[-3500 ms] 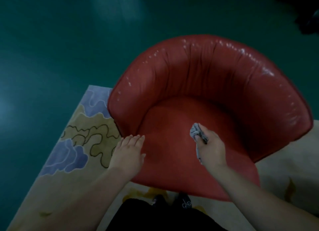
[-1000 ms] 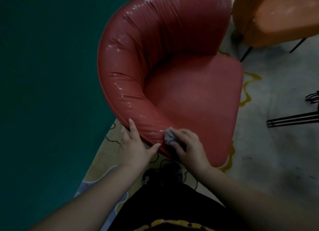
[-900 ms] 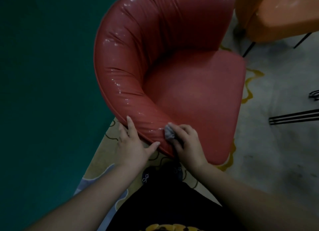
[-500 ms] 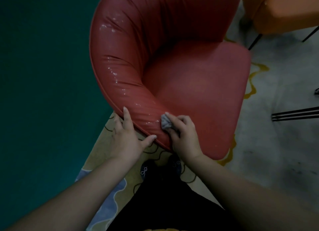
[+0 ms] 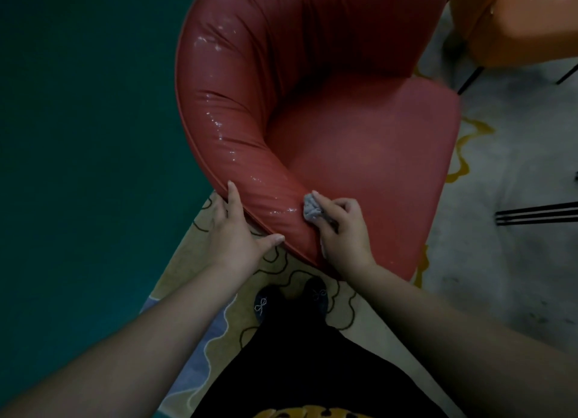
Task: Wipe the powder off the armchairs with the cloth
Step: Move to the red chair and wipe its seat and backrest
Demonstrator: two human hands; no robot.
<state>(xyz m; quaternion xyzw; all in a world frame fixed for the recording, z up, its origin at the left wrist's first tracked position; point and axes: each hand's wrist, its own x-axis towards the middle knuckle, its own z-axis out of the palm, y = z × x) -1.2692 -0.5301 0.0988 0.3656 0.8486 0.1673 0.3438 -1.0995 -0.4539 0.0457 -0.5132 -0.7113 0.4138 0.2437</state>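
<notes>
Step in hand: wiping near arm of glossy red leather armchair (image 5: 312, 105); right hand (image 5: 344, 233) grips bunched grey cloth (image 5: 311, 207) against arm's inner end; left hand (image 5: 233, 233) spread flat, bracing outer rim; white powder streaks (image 5: 219, 126), possibly partly glare, run further up arm; next move likely: sweep cloth along them; orange armchair (image 5: 516, 20) waits beyond.

Both forearms (image 5: 150, 333) are seen bare, with no sleeves in view. A black garment (image 5: 300, 367) is worn below, with a yellow patterned edge (image 5: 300, 413). Dark shoes (image 5: 266, 302) with small pale bows are worn.
</notes>
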